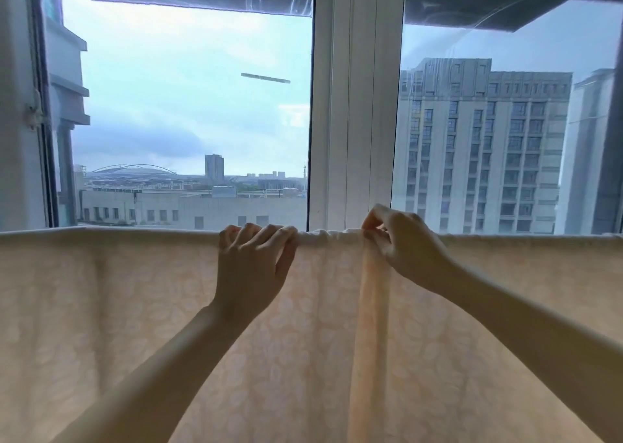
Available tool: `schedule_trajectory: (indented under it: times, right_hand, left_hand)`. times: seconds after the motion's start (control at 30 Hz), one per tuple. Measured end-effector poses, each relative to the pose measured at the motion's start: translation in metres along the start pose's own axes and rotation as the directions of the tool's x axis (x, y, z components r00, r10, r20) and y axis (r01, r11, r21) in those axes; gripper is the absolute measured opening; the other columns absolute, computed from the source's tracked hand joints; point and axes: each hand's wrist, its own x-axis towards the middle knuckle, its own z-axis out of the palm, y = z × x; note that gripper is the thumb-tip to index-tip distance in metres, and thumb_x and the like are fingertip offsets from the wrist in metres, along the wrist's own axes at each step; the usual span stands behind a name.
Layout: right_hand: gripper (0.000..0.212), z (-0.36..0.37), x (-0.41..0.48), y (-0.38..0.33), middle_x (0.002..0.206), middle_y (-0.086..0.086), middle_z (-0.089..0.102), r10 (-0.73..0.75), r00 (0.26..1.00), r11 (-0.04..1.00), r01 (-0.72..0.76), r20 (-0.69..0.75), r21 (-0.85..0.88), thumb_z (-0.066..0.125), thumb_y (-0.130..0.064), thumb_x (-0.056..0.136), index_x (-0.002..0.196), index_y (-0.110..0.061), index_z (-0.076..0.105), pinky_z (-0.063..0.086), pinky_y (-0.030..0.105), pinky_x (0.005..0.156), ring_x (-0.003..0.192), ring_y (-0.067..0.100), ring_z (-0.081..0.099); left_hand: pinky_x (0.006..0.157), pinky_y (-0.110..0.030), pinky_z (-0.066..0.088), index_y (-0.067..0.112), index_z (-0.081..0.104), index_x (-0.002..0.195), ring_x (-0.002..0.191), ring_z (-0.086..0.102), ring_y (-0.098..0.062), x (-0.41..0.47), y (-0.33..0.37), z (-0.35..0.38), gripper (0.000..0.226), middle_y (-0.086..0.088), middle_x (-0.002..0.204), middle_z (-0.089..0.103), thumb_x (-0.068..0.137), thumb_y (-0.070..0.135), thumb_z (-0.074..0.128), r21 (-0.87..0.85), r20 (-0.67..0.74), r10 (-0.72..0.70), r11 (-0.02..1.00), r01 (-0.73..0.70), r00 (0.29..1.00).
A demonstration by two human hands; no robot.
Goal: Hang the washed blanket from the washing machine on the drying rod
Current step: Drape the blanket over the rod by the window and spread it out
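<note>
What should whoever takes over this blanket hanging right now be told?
The left hand has its fingers curled over the top fold of the blanket.
The right hand pinches a gathered pleat at that fold.
The blanket hangs over the rod, which it hides, and is bunched between the hands.
Done: the blanket is up.
Left: probably smooth out the bunched stretch and pleat, then let go.

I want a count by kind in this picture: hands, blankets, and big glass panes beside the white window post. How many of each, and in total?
Hands: 2, left hand and right hand, both holding the top edge of the blanket.
Blankets: 1, pale peach.
Glass panes: 2, left pane and right pane, either side of the white window post.
Total: 5.
</note>
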Motion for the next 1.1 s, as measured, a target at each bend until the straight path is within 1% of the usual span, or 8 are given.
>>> schedule_trajectory:
  times: [0.13, 0.23, 0.43, 0.5, 0.63, 0.77, 1.0, 1.1]
  right_hand:
    - [0.009, -0.013, 0.003, 0.005, 0.081, -0.003, 0.065, 0.056, 0.996, 0.993, -0.064, -0.076, -0.104, 0.056, -0.017, 0.095, 0.100, -0.013, 0.062, 0.057, 0.030, 0.069, 0.067, 0.010, 0.063]
    - [0.009, -0.021, 0.000, 0.010, 0.083, -0.002, 0.065, 0.073, 0.997, 0.990, -0.076, -0.028, -0.116, 0.055, -0.018, 0.096, 0.100, -0.012, 0.061, 0.057, 0.030, 0.071, 0.070, 0.010, 0.063]
    - [0.006, -0.027, -0.002, 0.018, 0.085, -0.001, 0.068, 0.151, 0.989, 0.987, -0.150, 0.005, -0.059, 0.058, -0.014, 0.094, 0.095, -0.013, 0.064, 0.058, 0.035, 0.076, 0.075, 0.011, 0.066]
    - [0.007, -0.031, -0.005, 0.019, 0.086, 0.000, 0.068, 0.160, 0.987, 0.986, -0.160, 0.008, -0.051, 0.058, -0.013, 0.094, 0.096, -0.012, 0.064, 0.058, 0.031, 0.076, 0.076, 0.011, 0.066]
    - [0.013, -0.047, -0.017, 0.023, 0.096, 0.000, 0.067, 0.187, 0.981, 0.982, -0.187, 0.047, -0.014, 0.059, -0.012, 0.092, 0.105, -0.010, 0.063, 0.050, 0.011, 0.071, 0.086, 0.009, 0.064]
    - [0.014, -0.047, -0.026, 0.022, 0.096, -0.001, 0.068, 0.143, 0.986, 0.989, -0.140, 0.090, -0.037, 0.064, -0.015, 0.090, 0.104, -0.012, 0.063, 0.055, 0.019, 0.076, 0.082, 0.007, 0.066]
    - [0.004, -0.029, -0.014, 0.021, 0.087, -0.002, 0.067, 0.105, 0.991, 0.993, -0.110, -0.086, -0.050, 0.061, -0.010, 0.091, 0.094, -0.011, 0.064, 0.055, 0.023, 0.076, 0.077, 0.008, 0.063]
    - [0.005, -0.051, -0.007, 0.036, 0.088, 0.000, 0.069, 0.156, 0.977, 0.983, -0.169, -0.148, -0.075, 0.063, -0.010, 0.090, 0.093, -0.011, 0.066, 0.046, 0.007, 0.071, 0.076, 0.007, 0.060]
  left_hand:
    - [0.082, -0.038, 0.043, 0.021, 0.070, 0.104, 0.082, 0.064, -0.019, -0.003, 0.000, -0.003, 0.031, 0.004, 0.091, 0.072, 0.100, 0.038, 0.044, 0.059, 0.003, 0.013, 0.998, -0.013, 1.000]
    - [0.088, -0.044, 0.045, 0.019, 0.069, 0.101, 0.085, 0.065, -0.022, -0.001, 0.014, -0.004, 0.033, 0.001, 0.092, 0.072, 0.100, 0.038, 0.042, 0.106, 0.042, -0.044, 0.994, 0.039, 0.998]
    - [0.085, -0.042, 0.051, 0.018, 0.067, 0.113, 0.090, 0.066, -0.022, 0.009, 0.058, 0.007, 0.032, 0.001, 0.102, 0.072, 0.100, 0.034, 0.042, -0.051, 0.039, 0.044, 0.998, -0.042, 0.998]
    - [0.086, -0.043, 0.050, 0.020, 0.066, 0.117, 0.092, 0.064, -0.022, 0.009, 0.070, 0.013, 0.032, 0.002, 0.107, 0.070, 0.098, 0.035, 0.045, -0.069, 0.043, 0.060, 0.996, -0.057, 0.997]
    - [0.089, -0.044, 0.044, 0.025, 0.064, 0.113, 0.091, 0.059, -0.023, 0.008, 0.080, 0.018, 0.030, 0.004, 0.103, 0.067, 0.098, 0.041, 0.044, -0.078, 0.034, 0.034, 0.996, -0.031, 0.999]
    - [0.085, -0.040, 0.040, 0.025, 0.068, 0.102, 0.083, 0.057, -0.020, 0.011, 0.084, 0.012, 0.032, 0.007, 0.090, 0.067, 0.100, 0.042, 0.041, -0.086, 0.004, -0.009, 0.996, 0.009, 1.000]
    - [0.082, -0.040, 0.039, 0.022, 0.069, 0.095, 0.079, 0.057, -0.022, 0.009, 0.074, 0.012, 0.033, 0.005, 0.082, 0.067, 0.100, 0.039, 0.042, -0.045, -0.005, -0.051, 0.998, 0.051, 0.999]
    - [0.082, -0.040, 0.039, 0.020, 0.071, 0.096, 0.079, 0.058, -0.022, 0.009, 0.068, 0.011, 0.033, 0.004, 0.083, 0.067, 0.100, 0.038, 0.043, -0.034, -0.014, -0.048, 0.998, 0.048, 0.999]
